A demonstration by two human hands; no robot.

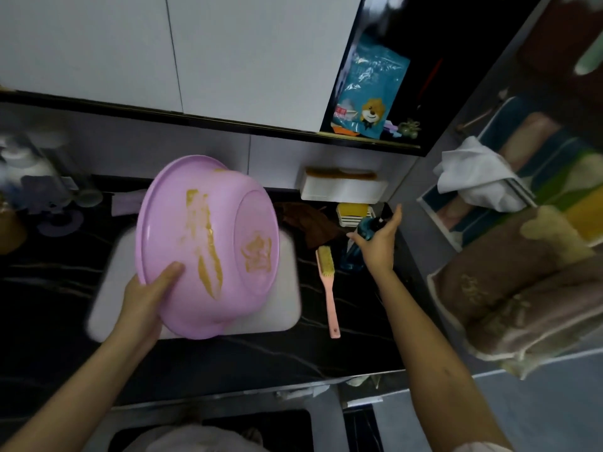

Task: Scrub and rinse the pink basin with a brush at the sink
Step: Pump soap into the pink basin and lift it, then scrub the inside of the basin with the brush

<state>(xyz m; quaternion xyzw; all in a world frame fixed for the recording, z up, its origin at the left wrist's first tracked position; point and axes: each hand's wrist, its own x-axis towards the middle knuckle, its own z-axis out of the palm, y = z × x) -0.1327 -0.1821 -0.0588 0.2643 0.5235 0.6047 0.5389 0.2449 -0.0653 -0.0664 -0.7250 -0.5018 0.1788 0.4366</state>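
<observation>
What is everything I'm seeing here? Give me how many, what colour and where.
pink basin: one, pink with yellow-brown smears, held tilted over the sink
sink: one, white, set in the counter
counter: one, black, around the sink
brush: one, pink handle, pale bristles, on the counter right of the sink
pump bottle: one, blue, behind the brush
brown cloth: one, brown, on the counter behind the sink
bag: one, blue with cartoon bear, on the upper shelf
towel: one, brown, far right
white cloth: one, white, above the towel
left hand: one, gripping the pink basin's rim
right hand: one, fingers spread, over the pump bottle
</observation>
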